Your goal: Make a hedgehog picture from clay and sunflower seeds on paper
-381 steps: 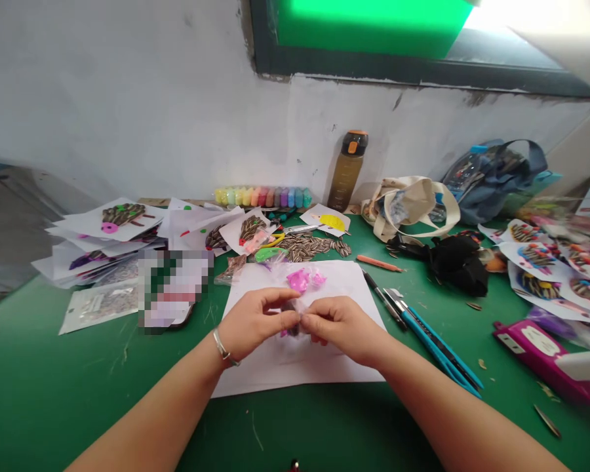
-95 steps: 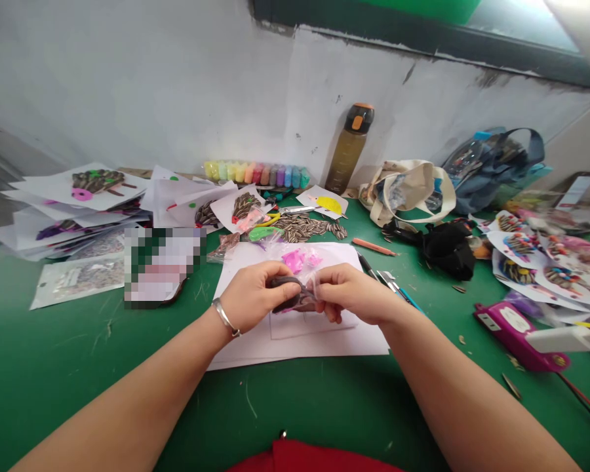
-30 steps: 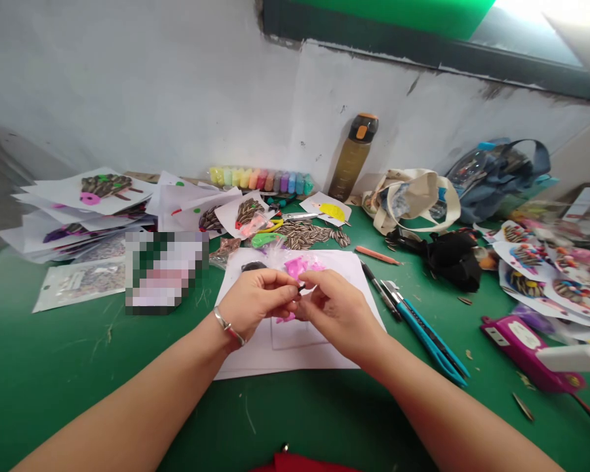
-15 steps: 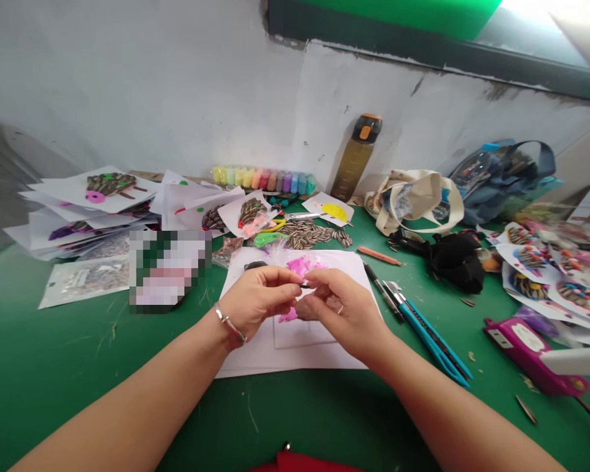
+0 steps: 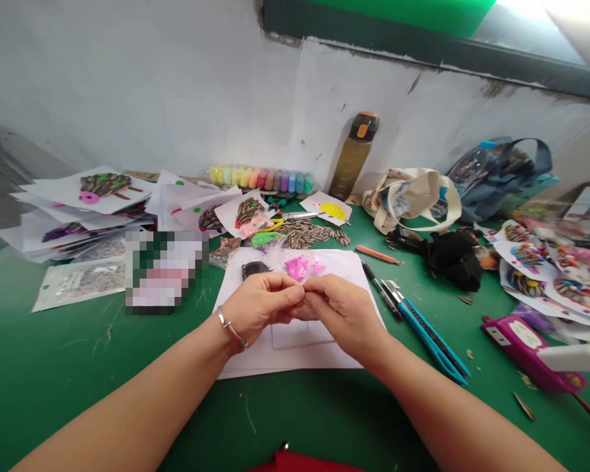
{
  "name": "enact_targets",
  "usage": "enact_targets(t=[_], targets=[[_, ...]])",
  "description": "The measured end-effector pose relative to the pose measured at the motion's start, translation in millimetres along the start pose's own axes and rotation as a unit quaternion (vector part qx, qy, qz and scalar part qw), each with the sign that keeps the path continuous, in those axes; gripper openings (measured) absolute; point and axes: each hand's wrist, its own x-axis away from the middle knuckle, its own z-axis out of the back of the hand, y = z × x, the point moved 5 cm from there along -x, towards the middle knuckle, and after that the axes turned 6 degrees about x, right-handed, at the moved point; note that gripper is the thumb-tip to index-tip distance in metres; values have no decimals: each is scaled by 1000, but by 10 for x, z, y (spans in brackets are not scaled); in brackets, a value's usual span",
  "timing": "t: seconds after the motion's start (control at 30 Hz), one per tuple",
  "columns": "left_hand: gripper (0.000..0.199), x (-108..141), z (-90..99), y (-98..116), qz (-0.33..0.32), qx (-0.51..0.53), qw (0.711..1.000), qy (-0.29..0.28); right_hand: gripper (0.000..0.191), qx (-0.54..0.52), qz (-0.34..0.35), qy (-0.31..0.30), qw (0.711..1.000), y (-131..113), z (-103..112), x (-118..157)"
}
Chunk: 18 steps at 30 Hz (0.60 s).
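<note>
Left of your hands, a dark lump [image 5: 254, 269] lies on the white paper [image 5: 299, 354], beside a clear bag [image 5: 280, 261] holding pink clay [image 5: 296, 267]. Your left hand [image 5: 260, 308] and right hand [image 5: 339, 314] pinch together above the paper, fingertips clenched; whatever they grasp is hidden. A blue craft knife [image 5: 425, 331] lies to the right.

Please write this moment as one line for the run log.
left hand: pinching, item hidden | right hand: pinching, touching left | nearby: pink pieces, white paper

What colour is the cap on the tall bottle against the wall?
The cap is black with an orange top and tab; it shows best in the head view.
</note>
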Motion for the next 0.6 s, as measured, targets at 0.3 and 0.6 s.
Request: enact_targets(t=[0.3,0.6], targets=[[28,10,7,16,11,6,1000,14,14,11,16,6,1000,-13,4,-14],[25,0,22,3,9,-21,1000,9,18,35,31,-10,999,-35,6,-4]])
